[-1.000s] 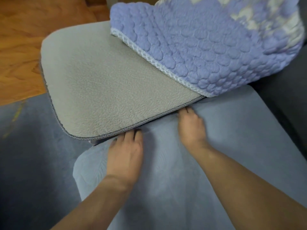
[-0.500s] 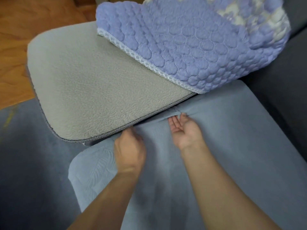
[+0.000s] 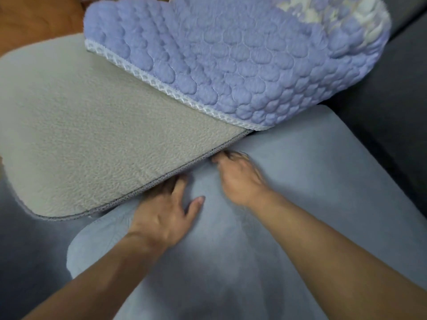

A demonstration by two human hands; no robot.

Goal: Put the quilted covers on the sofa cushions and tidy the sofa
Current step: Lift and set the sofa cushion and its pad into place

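A light blue quilted cover (image 3: 312,181) lies over the sofa seat cushion in front of me. A beige cushion pad (image 3: 92,135) with a grey mesh edge rests on its far side, overhanging to the left. On the pad sits a folded purple bubble-quilted cover (image 3: 231,54) with white lace trim. My left hand (image 3: 166,211) lies flat on the blue cover, fingers spread, fingertips under the pad's edge. My right hand (image 3: 238,176) is blurred, fingers curled at the pad's edge; whether it grips fabric is unclear.
The dark grey sofa back (image 3: 392,100) runs along the right. A blue-grey rug (image 3: 27,250) covers the floor at the lower left, and wooden floor (image 3: 34,17) shows at the upper left.
My left hand has opened from a fist and spread flat on the blue cover. My right hand has turned over and pushed forward to the pad's edge. The view moved closer.
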